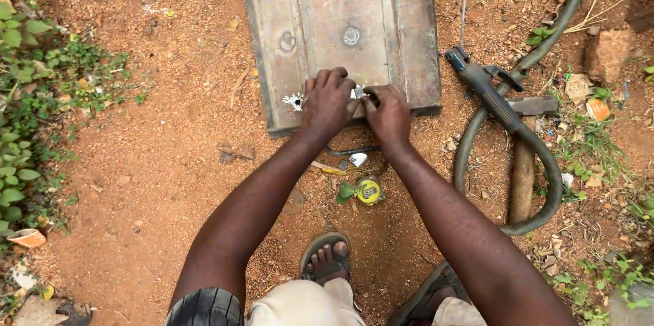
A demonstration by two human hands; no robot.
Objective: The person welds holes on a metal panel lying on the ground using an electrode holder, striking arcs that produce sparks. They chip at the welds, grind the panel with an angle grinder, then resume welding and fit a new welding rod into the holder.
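Rusty metal panel [340,26] lies on the dirt; at its near edge, the left hand [328,101] and right hand [388,113] pinch 1 small silvery piece [358,91], fingers closed.

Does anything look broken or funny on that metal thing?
Yes. The rusty metal panel has a jagged, bright-edged hole near its front edge, just beside the left hand. The right hand pinches a small shiny piece there.
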